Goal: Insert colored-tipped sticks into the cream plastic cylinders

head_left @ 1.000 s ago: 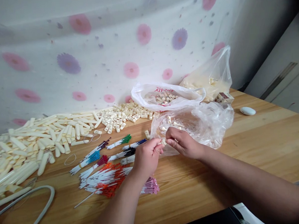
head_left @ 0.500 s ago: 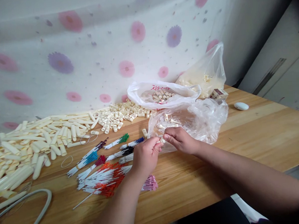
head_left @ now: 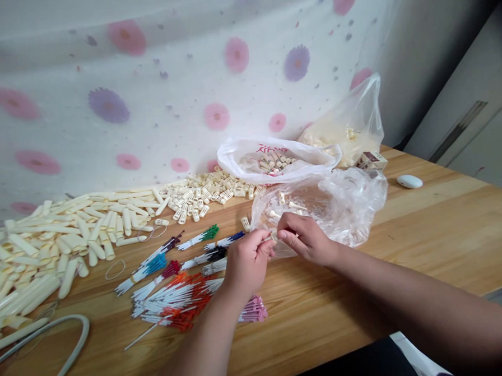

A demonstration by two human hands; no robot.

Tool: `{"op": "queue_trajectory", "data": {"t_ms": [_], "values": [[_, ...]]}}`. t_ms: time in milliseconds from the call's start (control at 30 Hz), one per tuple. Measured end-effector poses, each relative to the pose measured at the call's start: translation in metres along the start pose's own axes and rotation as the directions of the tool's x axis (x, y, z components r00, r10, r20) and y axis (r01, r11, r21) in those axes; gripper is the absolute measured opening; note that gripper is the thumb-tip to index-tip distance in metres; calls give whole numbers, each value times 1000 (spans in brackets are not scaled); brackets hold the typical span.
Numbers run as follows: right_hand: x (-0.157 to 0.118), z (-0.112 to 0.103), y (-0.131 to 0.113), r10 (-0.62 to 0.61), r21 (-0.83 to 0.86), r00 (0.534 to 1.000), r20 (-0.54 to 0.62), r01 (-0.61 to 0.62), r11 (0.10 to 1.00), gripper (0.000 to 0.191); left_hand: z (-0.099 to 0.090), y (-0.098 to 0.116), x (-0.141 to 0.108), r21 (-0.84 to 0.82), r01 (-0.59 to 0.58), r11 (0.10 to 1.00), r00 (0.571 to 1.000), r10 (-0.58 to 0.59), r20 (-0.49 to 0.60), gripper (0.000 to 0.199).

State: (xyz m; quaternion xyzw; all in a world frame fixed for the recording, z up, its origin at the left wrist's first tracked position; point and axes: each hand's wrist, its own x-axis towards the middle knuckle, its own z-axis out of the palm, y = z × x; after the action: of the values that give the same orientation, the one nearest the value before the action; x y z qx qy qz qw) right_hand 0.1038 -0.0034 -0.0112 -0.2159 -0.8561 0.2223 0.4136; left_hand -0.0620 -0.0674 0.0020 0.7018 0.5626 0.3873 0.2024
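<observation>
My left hand (head_left: 249, 258) is closed, thumb against fingers, on a small cream plastic piece (head_left: 274, 237), mostly hidden by the fingertips. Close on its right, my right hand (head_left: 304, 237) has its fingers curled together; what they hold, if anything, is hidden. Both hands are over the front edge of a clear plastic bag (head_left: 353, 205) with small cream peg-like parts (head_left: 296, 206) in it. Left of my left hand lie bundles of white sticks with coloured ends, among them orange ones (head_left: 183, 304), pink ones (head_left: 254, 309) and green ones (head_left: 211, 232).
Cream tubes (head_left: 76, 231) and slotted cylinders (head_left: 195, 199) are heaped along the wall. Behind stand a white bag (head_left: 233, 161) of slotted parts, another filled bag (head_left: 336, 133) and a small box (head_left: 371, 160). A white oval object (head_left: 409, 181) lies right; a pale hose (head_left: 84, 331) curves front left.
The fingertips have drawn slightly apart, my right hand shifting a little right. The cream piece shows less between them. The view has shifted slightly.
</observation>
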Motion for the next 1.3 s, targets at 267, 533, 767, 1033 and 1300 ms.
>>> {"op": "queue_trajectory", "data": {"t_ms": [267,533,767,1033,1300], "values": [[2,-1,2,11,-29,999,39,-9,1000,30,0,0,1,34,17,999,999,-19,40,19],[0,-4,5,-44,-163,996,80,57,985,29,3,0,-1,-20,29,999,994,-27,108,23],[2,-6,5,-90,-36,988,122,95,995,25,1,-1,1,-126,113,986,992,-104,75,18],[4,-1,-1,144,127,980,134,-161,979,40,0,-1,0,142,-39,989,999,42,-12,18],[7,-23,-5,-216,-150,945,244,257,955,26,-4,7,-3,-365,347,864,839,-112,533,43]]}}
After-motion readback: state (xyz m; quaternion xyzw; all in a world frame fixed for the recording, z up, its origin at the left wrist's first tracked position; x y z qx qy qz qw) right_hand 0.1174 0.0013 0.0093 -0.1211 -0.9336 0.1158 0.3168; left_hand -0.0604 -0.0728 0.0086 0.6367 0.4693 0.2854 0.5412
